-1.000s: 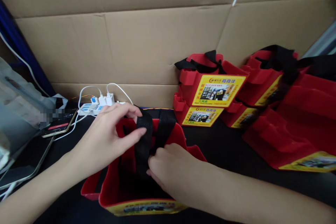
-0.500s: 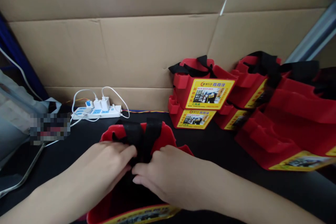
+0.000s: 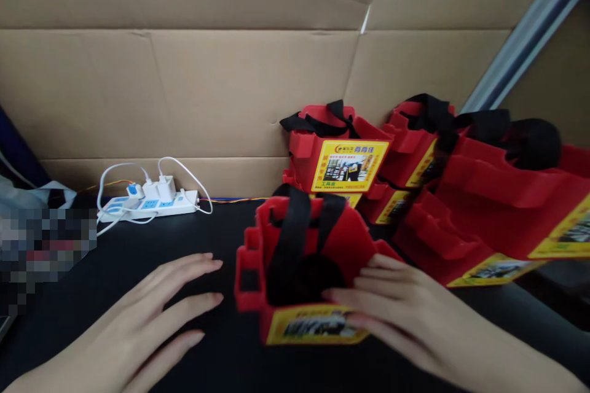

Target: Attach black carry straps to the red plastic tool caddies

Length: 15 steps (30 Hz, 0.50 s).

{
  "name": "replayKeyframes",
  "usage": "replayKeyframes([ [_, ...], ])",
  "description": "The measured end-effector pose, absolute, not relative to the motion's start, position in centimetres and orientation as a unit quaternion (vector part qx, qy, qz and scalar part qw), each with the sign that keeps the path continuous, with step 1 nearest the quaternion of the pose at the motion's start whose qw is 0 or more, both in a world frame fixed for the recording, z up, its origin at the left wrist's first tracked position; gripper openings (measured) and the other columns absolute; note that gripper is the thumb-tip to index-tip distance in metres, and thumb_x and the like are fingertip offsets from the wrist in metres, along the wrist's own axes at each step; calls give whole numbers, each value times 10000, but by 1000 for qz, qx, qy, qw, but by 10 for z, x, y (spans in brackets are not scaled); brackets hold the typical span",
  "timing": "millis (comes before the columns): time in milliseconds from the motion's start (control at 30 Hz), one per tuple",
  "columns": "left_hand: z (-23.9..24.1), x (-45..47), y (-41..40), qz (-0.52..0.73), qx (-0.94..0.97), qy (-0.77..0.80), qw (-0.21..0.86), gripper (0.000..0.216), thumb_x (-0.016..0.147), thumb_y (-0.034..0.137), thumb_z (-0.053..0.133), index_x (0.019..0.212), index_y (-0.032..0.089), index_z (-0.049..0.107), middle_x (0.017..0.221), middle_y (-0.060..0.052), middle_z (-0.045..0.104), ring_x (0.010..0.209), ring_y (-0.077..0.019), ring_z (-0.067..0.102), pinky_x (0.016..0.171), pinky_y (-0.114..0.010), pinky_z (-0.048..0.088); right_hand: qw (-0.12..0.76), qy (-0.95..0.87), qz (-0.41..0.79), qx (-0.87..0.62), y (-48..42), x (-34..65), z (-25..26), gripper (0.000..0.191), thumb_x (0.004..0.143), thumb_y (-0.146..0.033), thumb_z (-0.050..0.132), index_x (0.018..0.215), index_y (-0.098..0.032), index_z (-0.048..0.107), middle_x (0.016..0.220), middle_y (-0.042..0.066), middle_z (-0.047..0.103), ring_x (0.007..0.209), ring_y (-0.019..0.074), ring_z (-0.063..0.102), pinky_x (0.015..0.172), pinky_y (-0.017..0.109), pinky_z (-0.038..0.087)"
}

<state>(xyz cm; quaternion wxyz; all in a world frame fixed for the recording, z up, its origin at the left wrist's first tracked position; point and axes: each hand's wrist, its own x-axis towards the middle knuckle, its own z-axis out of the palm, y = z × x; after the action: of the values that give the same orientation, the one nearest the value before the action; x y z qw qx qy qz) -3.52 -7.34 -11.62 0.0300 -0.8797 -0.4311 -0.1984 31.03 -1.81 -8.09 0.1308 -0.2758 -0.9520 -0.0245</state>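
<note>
In front of me, on the black tabletop, stands a red plastic tool box [image 3: 357,245] with a yellow picture label on its front. Its black strap [image 3: 290,236] loops up from the back wall and hangs into the dark interior. My right hand [image 3: 391,301] grips the box at its right front corner, fingers over the rim and thumb low against the label. To the left of the box, my left hand [image 3: 173,304] hovers with spread fingers, apart from it and holding nothing.
Stacked red tool boxes [image 3: 306,147] with black straps stand behind, and more [image 3: 498,169] stand on the right. A white power strip [image 3: 179,204] with chargers and cables lies at back left. Cardboard [image 3: 221,92] lines the back.
Both hands were together at the strap inside the box. They have parted: my left hand has let go and moved left, while the box has shifted right and away with my right hand.
</note>
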Motion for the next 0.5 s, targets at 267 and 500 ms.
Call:
replayKeyframes([
  [267, -170, -26, -14, -128, -898, -403, -120, 432, 877, 323, 445, 1305, 305, 392, 1445, -56, 292, 1289, -248, 350, 1038, -451, 364, 139, -908, -105, -382, 22, 399, -101, 314, 862, -270, 472, 1156, -268, 582, 972, 48, 668, 862, 197, 620, 742, 330, 503],
  [500, -186, -16, 8, -139, -902, -392, -118, 404, 892, 375, 403, 1272, 242, 439, 1396, -94, 375, 1302, -254, 322, 1055, -492, 311, 154, -878, -108, -439, 40, 407, -104, 287, 891, -217, 422, 1065, -190, 648, 1042, 93, 643, 993, 181, 587, 937, 299, 410],
])
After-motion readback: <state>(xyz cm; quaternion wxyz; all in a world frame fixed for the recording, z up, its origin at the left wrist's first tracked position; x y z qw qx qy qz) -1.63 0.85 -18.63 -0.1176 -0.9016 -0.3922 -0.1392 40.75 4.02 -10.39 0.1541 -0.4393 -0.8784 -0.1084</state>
